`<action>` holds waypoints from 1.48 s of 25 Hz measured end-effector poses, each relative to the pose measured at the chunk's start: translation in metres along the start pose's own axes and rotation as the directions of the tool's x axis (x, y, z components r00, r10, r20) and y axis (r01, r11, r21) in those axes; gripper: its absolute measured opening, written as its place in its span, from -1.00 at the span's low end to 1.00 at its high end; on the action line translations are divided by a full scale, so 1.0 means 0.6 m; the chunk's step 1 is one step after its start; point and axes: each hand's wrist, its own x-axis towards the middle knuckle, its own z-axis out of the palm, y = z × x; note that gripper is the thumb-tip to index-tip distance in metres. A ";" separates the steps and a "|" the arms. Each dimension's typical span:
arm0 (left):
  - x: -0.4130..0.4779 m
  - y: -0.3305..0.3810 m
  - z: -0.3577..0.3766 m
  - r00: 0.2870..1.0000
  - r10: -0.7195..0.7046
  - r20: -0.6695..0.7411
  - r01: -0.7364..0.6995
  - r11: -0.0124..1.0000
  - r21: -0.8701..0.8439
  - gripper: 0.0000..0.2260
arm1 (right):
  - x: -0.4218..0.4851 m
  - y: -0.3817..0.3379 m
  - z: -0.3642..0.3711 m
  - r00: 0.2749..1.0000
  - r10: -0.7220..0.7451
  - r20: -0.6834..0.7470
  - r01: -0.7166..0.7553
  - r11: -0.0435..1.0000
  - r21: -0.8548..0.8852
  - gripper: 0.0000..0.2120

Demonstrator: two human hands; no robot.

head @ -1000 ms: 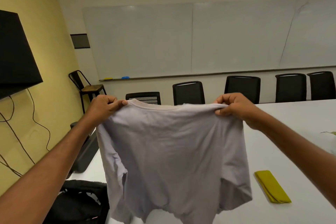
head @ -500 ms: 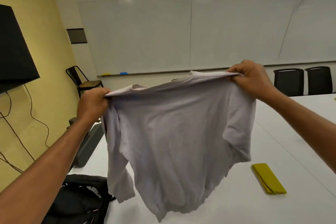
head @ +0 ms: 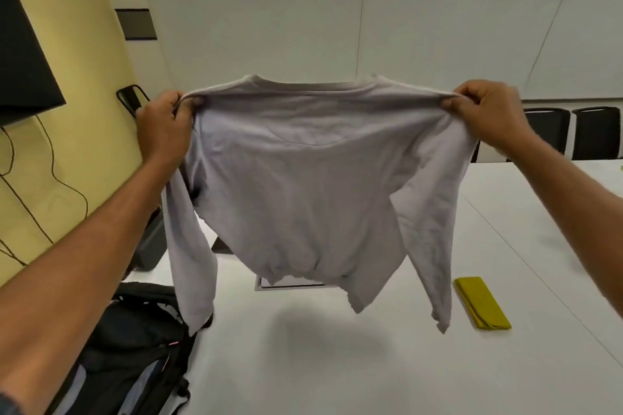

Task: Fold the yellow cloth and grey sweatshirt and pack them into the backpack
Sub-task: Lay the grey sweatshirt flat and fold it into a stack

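The grey sweatshirt (head: 303, 185) hangs spread out in the air above the white table (head: 337, 364), both sleeves dangling. My left hand (head: 161, 128) grips its left shoulder and my right hand (head: 485, 114) grips its right shoulder, holding it level. The yellow cloth (head: 482, 303) lies folded into a narrow strip on the table to the right. The black backpack (head: 135, 347) lies at the table's near left edge, its top partly open; the left sleeve's cuff hangs just over it.
A rectangular cable hatch (head: 290, 283) is set in the table behind the sweatshirt's hem. Black chairs (head: 573, 131) line the far side. A whiteboard (head: 371, 17) covers the back wall, and a dark screen (head: 23, 61) hangs on the yellow wall at left.
The sweatshirt has been raised and pulled wider and level, so its body and both sleeves now hang open. My view has tipped downward and shows more of the table and backpack.
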 end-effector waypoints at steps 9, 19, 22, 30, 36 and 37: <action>0.017 0.009 0.007 0.994 0.097 0.053 -0.098 0.995 0.006 -0.58 | 0.013 0.073 0.018 0.977 0.124 0.175 -0.143 0.985 0.101 -0.84; -0.011 0.121 0.063 0.946 0.144 0.292 -0.126 0.989 -0.081 -0.69 | 0.070 0.169 -0.009 0.920 0.388 0.061 -0.370 0.909 -0.191 -0.76; -0.060 0.187 0.089 0.905 0.081 0.418 -0.004 0.983 -0.182 -0.74 | 0.095 0.223 -0.016 0.841 0.527 0.125 -0.527 0.849 -0.034 -0.91; -0.245 0.372 0.163 0.636 0.063 0.769 0.468 0.761 -0.449 -0.78 | 0.208 0.310 -0.028 0.747 0.664 0.029 -0.656 0.730 0.194 -0.71; -0.366 0.406 0.199 0.535 -0.021 0.845 0.712 0.549 -0.437 -0.85 | 0.271 0.263 0.078 0.842 0.538 0.032 -0.536 0.830 0.154 -0.68; -0.383 0.392 0.196 0.521 -0.066 0.851 0.745 0.522 -0.415 -0.86 | 0.275 0.249 0.114 0.860 0.506 0.069 -0.510 0.852 0.115 -0.69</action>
